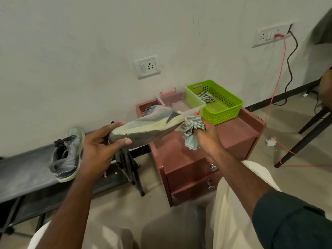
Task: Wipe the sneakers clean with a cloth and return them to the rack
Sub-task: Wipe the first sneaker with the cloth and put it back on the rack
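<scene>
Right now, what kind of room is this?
Probably a room in a home or hostel, near where shoes are kept. A low shoe rack holds a sneaker against a plain wall with a switch socket, beside a small drawer cabinet holding a green basket.

left hand (100,141): grips sneaker (143,126) toe, thumb under sole | right hand (206,135): fingers curled round bunched cloth (192,132) at heel

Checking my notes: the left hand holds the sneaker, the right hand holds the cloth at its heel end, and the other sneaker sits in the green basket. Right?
Not quite. The head view shows the other sneaker on the rack, not in the green basket. The rest stands: left hand, sneaker, right hand, cloth.
</scene>
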Available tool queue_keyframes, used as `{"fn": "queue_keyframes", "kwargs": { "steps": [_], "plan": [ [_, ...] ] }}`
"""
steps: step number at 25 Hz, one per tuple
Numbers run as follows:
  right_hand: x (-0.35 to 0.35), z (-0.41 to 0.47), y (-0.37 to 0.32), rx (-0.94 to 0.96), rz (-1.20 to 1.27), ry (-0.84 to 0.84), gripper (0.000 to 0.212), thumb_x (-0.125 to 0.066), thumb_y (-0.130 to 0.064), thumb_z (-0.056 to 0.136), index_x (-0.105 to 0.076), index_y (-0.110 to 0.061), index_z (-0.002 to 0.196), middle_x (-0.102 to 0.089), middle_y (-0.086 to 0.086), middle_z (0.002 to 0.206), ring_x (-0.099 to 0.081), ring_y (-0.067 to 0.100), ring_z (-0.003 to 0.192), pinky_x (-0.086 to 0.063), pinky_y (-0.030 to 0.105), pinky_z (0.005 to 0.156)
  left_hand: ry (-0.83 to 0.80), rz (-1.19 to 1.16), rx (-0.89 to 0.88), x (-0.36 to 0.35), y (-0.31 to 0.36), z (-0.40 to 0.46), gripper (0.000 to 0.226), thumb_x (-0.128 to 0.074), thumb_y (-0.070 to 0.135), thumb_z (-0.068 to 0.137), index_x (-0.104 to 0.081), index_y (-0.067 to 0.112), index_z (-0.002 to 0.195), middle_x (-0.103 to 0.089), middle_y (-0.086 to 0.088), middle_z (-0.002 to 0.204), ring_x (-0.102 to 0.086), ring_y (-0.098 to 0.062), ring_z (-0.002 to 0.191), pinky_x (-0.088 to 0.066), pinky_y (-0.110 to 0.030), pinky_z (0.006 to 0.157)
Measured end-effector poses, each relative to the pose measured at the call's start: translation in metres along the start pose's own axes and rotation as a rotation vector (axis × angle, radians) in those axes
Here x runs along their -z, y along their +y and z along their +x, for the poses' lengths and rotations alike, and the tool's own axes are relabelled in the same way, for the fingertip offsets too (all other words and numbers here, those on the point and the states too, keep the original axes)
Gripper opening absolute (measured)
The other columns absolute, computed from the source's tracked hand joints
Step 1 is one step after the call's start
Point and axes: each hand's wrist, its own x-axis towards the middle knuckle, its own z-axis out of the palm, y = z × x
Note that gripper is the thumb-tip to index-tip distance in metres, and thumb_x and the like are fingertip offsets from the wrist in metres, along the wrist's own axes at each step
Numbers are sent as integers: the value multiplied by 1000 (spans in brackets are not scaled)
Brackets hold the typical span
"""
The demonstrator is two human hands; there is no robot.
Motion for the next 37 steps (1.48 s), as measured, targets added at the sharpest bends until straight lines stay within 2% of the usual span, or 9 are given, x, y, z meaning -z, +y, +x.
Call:
{"fn": "queue_keyframes", "kwargs": {
  "steps": [5, 8, 11, 14, 17, 20, 23, 30, 37],
  "plan": [
    [22, 18, -13, -324, 373, -5, 26, -49, -26, 97, -66, -10, 110, -74, 12, 92, -67, 31, 76, -53, 36, 63, -125, -222, 56, -19, -5, 0, 50, -86, 0, 64, -78, 21, 108, -77, -1, 110, -70, -18, 108, -58, -28, 91],
    [50, 25, -19, -384, 420, 179, 22, -47, -25, 96, -65, -15, 104, -71, 12, 96, -69, 30, 72, -57, 36, 63, -292, -52, 108, -48, -22, -3, 54, -83, -1, 68, -71, 15, 118, -75, 1, 117, -68, -13, 113, -55, -27, 97],
    [49, 17, -15, -46, -60, 335, 18, -51, -11, 92, -67, -18, 96, -69, 5, 96, -69, 28, 87, -53, 30, 66, -403, 115, 133, -74, -49, -9, 58, -85, -5, 71, -69, 10, 124, -69, -2, 128, -61, -7, 122, -47, -27, 108],
    [33, -3, -9, 481, -532, 324, 44, -52, 0, 86, -67, -19, 122, -71, 3, 112, -64, 19, 104, -48, 25, 87, -350, 268, 48, -85, -71, -10, 59, -88, 3, 71, -68, 10, 127, -68, 2, 127, -61, -4, 120, -47, -26, 108],
    [6, -28, 15, 749, -630, 88, 59, -46, 7, 81, -61, -11, 135, -62, 7, 136, -55, 21, 129, -41, 35, 112, -278, 342, 10, -86, -78, -13, 52, -88, 11, 73, -71, 12, 123, -70, 4, 119, -65, -5, 111, -50, -17, 98],
    [-37, -56, 42, 1031, -1080, -285, 60, -40, -4, 82, -56, -11, 139, -54, 9, 146, -44, 26, 140, -33, 50, 117, -225, 406, -44, -85, -84, -14, 29, -79, 18, 83, -73, 13, 111, -72, 11, 93, -70, -7, 84, -59, -32, 79],
    [-32, -45, 51, 1051, -1298, -361, 62, -36, -10, 82, -52, -12, 142, -53, 8, 146, -46, 27, 139, -35, 52, 115, -238, 407, -55, -84, -85, -12, 29, -78, 14, 84, -73, 12, 113, -75, 9, 92, -71, -6, 83, -59, -33, 78],
    [-15, -32, 42, 780, -1154, -176, 62, -44, 10, 76, -60, -2, 134, -56, 14, 142, -44, 36, 140, -33, 44, 118, -259, 336, -15, -88, -87, -15, 55, -87, 10, 74, -68, 4, 126, -65, 16, 116, -58, 21, 100, -43, -2, 88],
    [-9, -48, 36, 873, -948, -303, 69, -25, 2, 83, -38, -4, 151, -33, 11, 159, -25, 24, 151, -26, 42, 121, -286, 583, -153, -83, -93, -28, 56, -73, 24, 87, -59, 4, 137, -63, -13, 136, -65, -23, 120, -46, -24, 105]
  ]
}}
